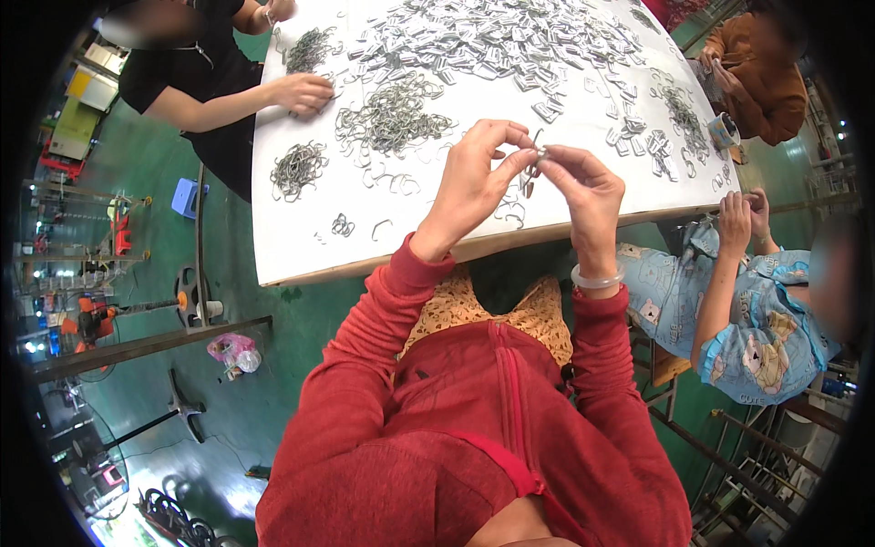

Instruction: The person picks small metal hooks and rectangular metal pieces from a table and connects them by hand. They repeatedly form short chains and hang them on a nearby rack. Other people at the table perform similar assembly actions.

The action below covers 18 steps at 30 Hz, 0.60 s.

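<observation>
Just above the near edge of the white table, my left hand [474, 180] and my right hand [592, 191] meet fingertip to fingertip. Between them they pinch a small metal piece [530, 189], partly hidden by the fingers; a thin curved end sticks up and a short end hangs down. Its exact kind is too small to make out. A white bangle [598, 279] circles my right wrist. On the table below my hands lie a few bent wire hooks [513, 216].
Heaps of bent wire hooks [387, 114] and flat metal buckles [492, 41] cover much of the white table [310, 239]. A co-worker's hand [305, 93] reaches in from the left. Two people sit along the right side, near a metal can [724, 130].
</observation>
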Available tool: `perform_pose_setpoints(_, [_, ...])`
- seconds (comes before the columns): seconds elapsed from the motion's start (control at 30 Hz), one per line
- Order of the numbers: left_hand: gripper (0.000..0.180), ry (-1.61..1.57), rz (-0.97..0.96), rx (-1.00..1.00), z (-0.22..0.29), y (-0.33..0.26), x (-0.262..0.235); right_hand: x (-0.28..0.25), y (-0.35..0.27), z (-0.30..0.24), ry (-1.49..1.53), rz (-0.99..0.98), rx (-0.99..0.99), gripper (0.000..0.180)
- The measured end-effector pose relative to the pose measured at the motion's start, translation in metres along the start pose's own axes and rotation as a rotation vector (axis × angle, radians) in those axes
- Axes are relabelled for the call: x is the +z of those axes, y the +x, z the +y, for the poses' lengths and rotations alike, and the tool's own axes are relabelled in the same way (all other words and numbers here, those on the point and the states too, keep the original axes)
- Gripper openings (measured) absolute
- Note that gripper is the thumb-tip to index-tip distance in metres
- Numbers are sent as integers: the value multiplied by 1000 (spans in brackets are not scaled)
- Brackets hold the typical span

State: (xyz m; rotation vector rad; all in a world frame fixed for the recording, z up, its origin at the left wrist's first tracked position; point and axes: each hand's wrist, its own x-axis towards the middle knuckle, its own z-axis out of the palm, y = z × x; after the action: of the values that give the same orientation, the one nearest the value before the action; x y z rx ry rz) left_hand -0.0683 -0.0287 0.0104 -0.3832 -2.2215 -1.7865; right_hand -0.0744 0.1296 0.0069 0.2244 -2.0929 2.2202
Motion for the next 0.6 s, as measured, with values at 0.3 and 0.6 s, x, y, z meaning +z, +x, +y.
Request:
perform_pose_setpoints(0.3, [8, -361, 56, -169, -6, -22, 0, -35, 56, 16, -234, 46, 15, 20])
perform_pose_setpoints(0.6, [10, -396, 46, -238, 4, -54, 10, -19, 164, 140, -1167, 97, 87, 45])
